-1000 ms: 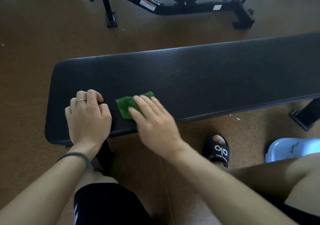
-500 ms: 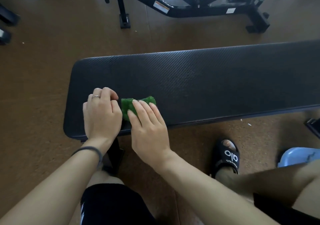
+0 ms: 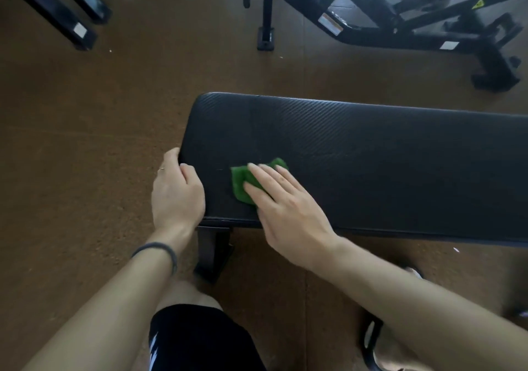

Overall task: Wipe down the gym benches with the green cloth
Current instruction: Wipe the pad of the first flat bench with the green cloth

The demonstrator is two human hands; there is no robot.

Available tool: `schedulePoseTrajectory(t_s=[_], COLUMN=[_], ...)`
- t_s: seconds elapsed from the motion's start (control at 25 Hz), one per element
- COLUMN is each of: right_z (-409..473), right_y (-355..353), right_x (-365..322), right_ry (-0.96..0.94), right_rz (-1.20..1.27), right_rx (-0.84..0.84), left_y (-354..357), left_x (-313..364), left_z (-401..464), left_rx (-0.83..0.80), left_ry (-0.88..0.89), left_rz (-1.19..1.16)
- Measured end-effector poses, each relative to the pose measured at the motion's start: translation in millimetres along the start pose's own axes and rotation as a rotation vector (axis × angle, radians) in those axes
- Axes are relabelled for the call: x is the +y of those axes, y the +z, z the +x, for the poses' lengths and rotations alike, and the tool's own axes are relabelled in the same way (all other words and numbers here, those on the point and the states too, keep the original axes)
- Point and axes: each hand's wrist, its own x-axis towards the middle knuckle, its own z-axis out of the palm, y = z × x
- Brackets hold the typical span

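Green cloth (image 3: 243, 183) lies bunched on the black padded tabletop (image 3: 371, 153) of the gym bench, close to its near edge and not far from the left end. The right hand (image 3: 281, 207) presses it flat, fingers straight and slightly spread over the cloth — a pressing grip, not a pinch.

Half a second ago the two hands were nearly touching, the left one curled on top of the pad right beside the cloth. Now the left hand (image 3: 175, 193) has shifted out to the bench's end, its fingers wrapped over the rounded corner edge and its thumb lying on the top surface — a grip on the pad itself. A clear strip of bare pad separates it from the cloth, which has moved rightward relative to that hand and spread a little wider.

The view has also swung left: the bench end now sits mid-frame, more of the brown floor (image 3: 85, 156) shows at left, and two black frame feet (image 3: 71, 19) have come into the top-left corner. The black weight machine (image 3: 400, 22) stands beyond the bench at upper right. A dark band (image 3: 160, 252) circles the left wrist.
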Motion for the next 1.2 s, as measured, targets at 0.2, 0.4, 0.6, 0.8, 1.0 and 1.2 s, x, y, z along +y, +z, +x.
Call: schedulePoseTrajectory(t_s=[0.2,0.4,0.6,0.8,1.0,1.2], right_z=[103,19,59,134,39,107], right_y=[15,2,12,25,14,25], right_x=[11,-18,1,4,-36,-11], right_ry=[0.104,-0.005,-0.029,0.235,0.078,-0.01], right_rz=[0.041,0.069,0.053,0.065,0.101,0.092], right_rx=[-0.05,-0.096,-0.126,-0.092,-0.085,-0.122], left_y=[1,0,1,-1,-1,0], left_x=[-2,-4,0,-2,-6,-1], left_z=[1,-4,-1,0,-3,0], left_rx=[0.012,0.015,0.024,0.003,0.018,0.025], left_ry=[-0.009,0.011,0.007,-0.017,0.023,-0.009], left_rz=[0.019,0.011,0.042,0.032,0.005,0.027])
